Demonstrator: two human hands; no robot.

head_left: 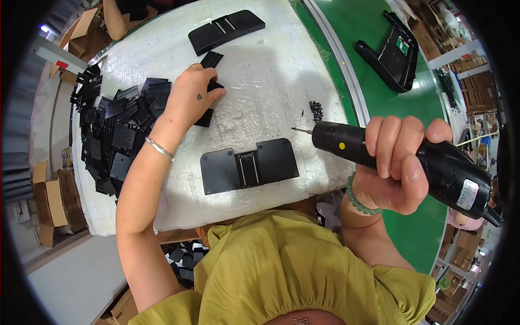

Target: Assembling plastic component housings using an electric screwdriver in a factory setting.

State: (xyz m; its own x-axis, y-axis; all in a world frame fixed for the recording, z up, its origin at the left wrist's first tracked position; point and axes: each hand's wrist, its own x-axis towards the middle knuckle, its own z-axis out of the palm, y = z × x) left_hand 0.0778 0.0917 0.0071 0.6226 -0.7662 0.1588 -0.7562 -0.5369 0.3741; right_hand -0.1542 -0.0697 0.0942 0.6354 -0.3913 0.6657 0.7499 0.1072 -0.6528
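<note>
My right hand (398, 157) is wrapped round a black electric screwdriver (341, 142), its thin bit pointing left above the white work surface. Beside a heap of black plastic plates (124, 135), my left hand (195, 92) has its fingers closed on a small black plate (215, 85), which they partly cover. Nearer to me lies a wide black plastic housing (276, 160) with a metal-railed slot in its middle. Between the screwdriver bit and the surface's right edge sits a small pile of black screws (316, 110).
A second black housing (244, 27) lies at the far side of the white foam-like surface (265, 97). On the green conveyor (398, 222) to the right rests a black frame with a circuit board (391, 57). Cardboard boxes (57, 200) stand at left. Another person's arm (115, 19) shows far left.
</note>
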